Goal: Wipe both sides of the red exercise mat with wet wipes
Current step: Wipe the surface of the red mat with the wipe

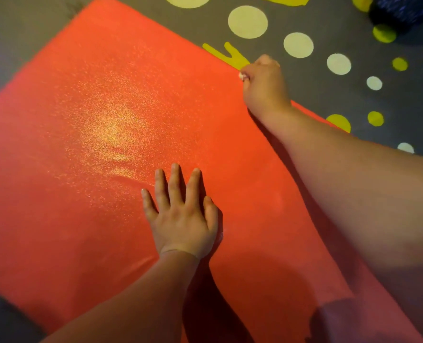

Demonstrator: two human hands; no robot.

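Your right hand (pixel 265 82) clutches a crumpled white wipe (pixel 242 76) at the shiny red mat (pixel 94 120)'s upper-right edge; your left hand (pixel 180 219) lies splayed flat.

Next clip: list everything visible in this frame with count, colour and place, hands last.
mat: one, red, spread flat on the rug, filling most of the view
rug: one, grey with cream and yellow-green dots and shapes, under the mat, showing at top and right
wipe: one, white, a small bit showing in the right hand's grip at the mat's right edge
dark thing: one, dark blue, speckled, on the rug in the top right corner; too blurred to identify
left hand: one, fingers spread, flat on the mat near the centre
right hand: one, fingers curled round the wipe, at the mat's right edge
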